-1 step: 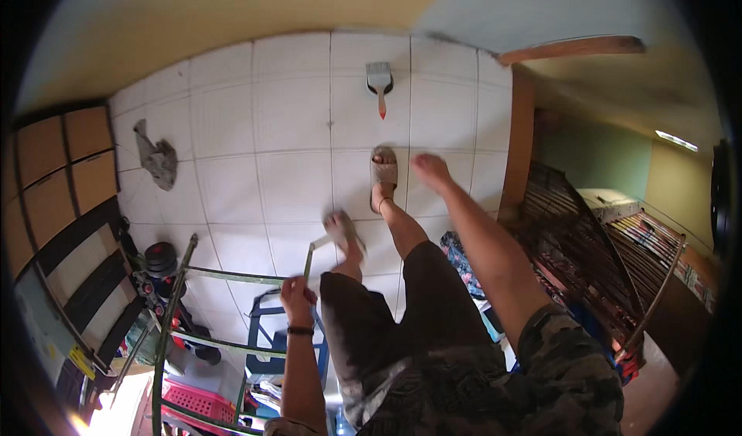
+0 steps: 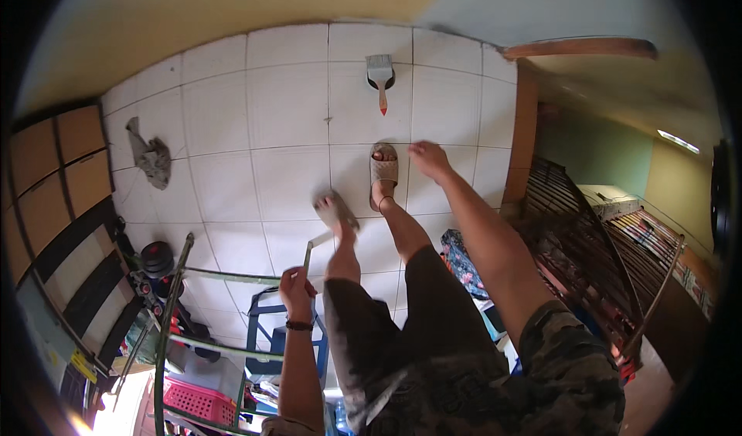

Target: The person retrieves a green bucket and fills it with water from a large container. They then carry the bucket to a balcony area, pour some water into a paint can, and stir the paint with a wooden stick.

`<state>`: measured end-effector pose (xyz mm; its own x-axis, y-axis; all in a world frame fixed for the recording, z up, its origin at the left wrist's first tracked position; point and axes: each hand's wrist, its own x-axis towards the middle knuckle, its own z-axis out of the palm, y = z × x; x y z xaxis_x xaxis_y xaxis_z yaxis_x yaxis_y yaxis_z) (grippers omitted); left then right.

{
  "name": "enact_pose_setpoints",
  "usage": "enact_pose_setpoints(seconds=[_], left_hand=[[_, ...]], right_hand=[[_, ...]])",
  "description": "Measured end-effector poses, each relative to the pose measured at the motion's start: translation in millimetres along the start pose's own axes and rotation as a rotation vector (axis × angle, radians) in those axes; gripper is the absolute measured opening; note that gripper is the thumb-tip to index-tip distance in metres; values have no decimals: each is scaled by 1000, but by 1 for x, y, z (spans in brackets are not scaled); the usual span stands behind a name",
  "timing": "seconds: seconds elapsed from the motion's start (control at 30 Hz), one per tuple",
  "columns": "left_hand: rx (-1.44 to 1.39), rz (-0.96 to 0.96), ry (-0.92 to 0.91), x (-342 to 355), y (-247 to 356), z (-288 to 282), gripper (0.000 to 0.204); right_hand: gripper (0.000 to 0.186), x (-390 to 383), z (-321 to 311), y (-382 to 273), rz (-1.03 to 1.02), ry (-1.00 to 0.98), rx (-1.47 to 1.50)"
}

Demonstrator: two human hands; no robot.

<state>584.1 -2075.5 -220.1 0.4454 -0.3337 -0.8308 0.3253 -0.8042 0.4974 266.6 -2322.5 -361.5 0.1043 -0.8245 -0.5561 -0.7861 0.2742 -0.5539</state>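
A bar of the green metal frame (image 2: 232, 276), at the lower left, is gripped by the closed left hand (image 2: 295, 291). The right hand (image 2: 430, 160) is held loosely curled beside a sandal (image 2: 385, 175); whether anything is held inside cannot be told. Farther ahead, a paintbrush (image 2: 380, 74) is laid over a dark round thing (image 2: 392, 79) on the tiled floor (image 2: 290, 103).
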Motion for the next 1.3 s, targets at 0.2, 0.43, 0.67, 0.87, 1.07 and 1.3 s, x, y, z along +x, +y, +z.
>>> enact_pose_setpoints(seconds=[0.2,0.43,0.67,0.87,1.07,1.3], left_hand=[[161,5,-222,193,26,128,18],[588,233,-308,350,30,258,31],[669,929,-333,420,50,379,93],[478,1038,-344,452,47,452,118],[376,1251,-260,468,44,465,94],[207,1085,-307,391,92,370,82]], right_hand=[[44,180,70,47,360,-140,303],[37,214,86,60,391,-172,822],[32,185,44,83,198,-61,1155],[40,157,23,140,358,141,1141],[34,131,44,168,523,134,1043],[34,99,34,110,514,60,907]])
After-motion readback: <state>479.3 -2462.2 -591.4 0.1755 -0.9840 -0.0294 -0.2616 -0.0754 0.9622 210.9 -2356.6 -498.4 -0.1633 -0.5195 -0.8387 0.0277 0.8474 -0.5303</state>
